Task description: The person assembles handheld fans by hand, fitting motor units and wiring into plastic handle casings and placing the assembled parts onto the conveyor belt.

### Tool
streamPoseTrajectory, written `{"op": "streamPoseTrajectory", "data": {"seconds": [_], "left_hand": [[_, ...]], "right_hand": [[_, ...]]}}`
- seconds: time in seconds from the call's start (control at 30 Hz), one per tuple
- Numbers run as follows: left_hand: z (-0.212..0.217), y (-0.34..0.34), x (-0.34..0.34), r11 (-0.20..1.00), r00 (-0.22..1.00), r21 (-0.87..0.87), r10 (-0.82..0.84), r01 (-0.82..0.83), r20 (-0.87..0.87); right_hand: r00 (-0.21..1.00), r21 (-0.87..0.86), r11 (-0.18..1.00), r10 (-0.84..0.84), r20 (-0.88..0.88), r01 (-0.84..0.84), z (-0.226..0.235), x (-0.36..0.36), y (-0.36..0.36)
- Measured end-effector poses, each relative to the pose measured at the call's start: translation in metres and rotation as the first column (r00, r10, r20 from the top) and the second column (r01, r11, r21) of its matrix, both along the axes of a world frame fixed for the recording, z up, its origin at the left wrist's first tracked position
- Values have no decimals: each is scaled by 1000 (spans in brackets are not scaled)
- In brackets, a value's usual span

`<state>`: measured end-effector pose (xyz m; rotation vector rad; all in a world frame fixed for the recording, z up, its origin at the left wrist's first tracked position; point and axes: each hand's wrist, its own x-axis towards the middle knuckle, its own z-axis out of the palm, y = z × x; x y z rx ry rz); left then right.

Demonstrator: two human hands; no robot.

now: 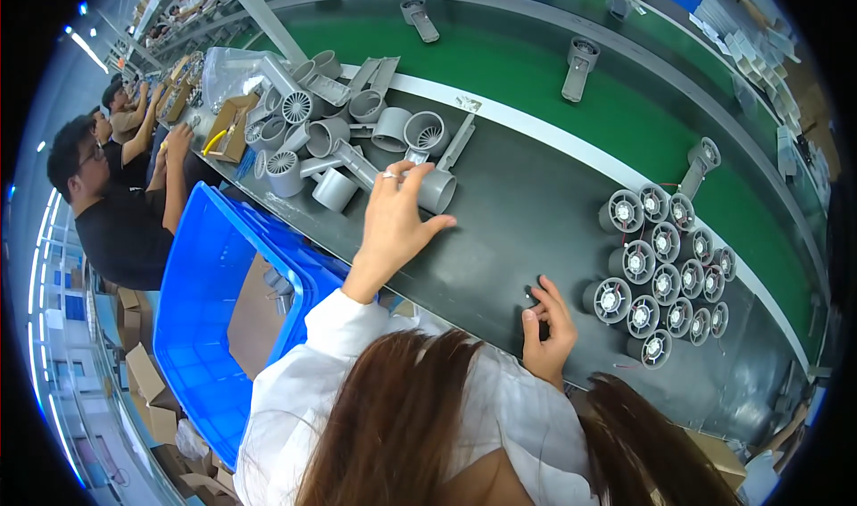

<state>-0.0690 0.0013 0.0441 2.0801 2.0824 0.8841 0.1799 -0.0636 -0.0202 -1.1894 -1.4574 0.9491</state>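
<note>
The left hand [393, 225] is reaching forward over the dark grey work surface [527, 211], with the fingers spread and lying on a grey plastic tube-shaped housing [436, 189]. The fingers are touching it, but I cannot tell if they are closing around it. This housing is lying at the near edge of a pile of similar grey plastic housings and handles [330, 122].

The right hand [546, 327] is resting close to the body on the surface, with the fingers curled in, pinching a small dark part [530, 298] between thumb and fingertips.

To the right, a group of small round grey fan motors [665, 269] is standing in tight rows. A large blue plastic crate [219, 309] is standing to the left, below the surface edge. Behind the surface, a green conveyor belt [536, 77] is carrying some assembled grey units [578, 66].
</note>
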Motion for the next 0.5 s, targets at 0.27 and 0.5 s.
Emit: {"op": "streamPoseTrajectory", "data": {"seconds": [0.27, 0.5], "left_hand": [[-9, 17, 5, 932, 801, -359, 179, 47, 571], [-6, 4, 27, 721, 109, -394, 410, 570, 906]], "right_hand": [[999, -49, 999, -14, -42, 12, -3, 4, -6], [858, 582, 810, -351, 375, 77, 38, 2, 20]]}}
